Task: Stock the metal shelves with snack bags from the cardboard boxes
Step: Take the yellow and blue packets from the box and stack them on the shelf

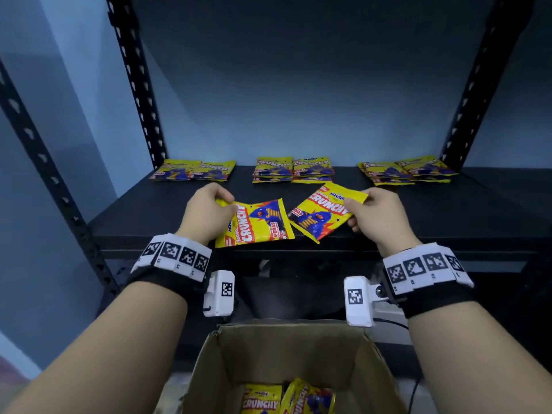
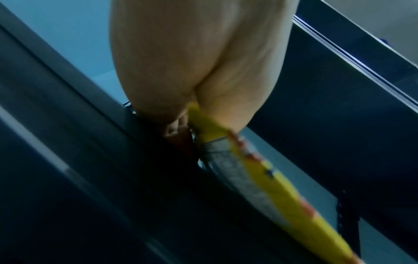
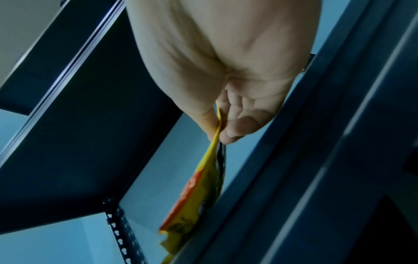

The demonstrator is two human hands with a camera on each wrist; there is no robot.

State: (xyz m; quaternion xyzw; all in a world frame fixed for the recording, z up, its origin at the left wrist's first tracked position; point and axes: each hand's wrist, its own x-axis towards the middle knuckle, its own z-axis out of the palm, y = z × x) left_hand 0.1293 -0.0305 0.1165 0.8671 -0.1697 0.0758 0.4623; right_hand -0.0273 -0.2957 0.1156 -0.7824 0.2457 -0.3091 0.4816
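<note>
My left hand (image 1: 209, 210) pinches the top edge of a yellow snack bag (image 1: 257, 224) over the front of the black metal shelf (image 1: 448, 210). In the left wrist view that bag (image 2: 260, 171) runs edge-on from the left hand (image 2: 181, 114). My right hand (image 1: 379, 216) pinches the corner of a second yellow bag (image 1: 322, 213), tilted beside the first. The right wrist view shows thumb and fingers (image 3: 235, 128) closed on this bag (image 3: 199, 192). Three piles of the same bags lie along the shelf's back: left (image 1: 192, 170), middle (image 1: 292, 170), right (image 1: 406, 171).
An open cardboard box (image 1: 227, 360) stands below the shelf edge between my forearms, with more yellow bags (image 1: 286, 398) inside. Black perforated uprights (image 1: 134, 79) frame the shelf at both sides, and another shelf board spans overhead. A pale wall lies behind.
</note>
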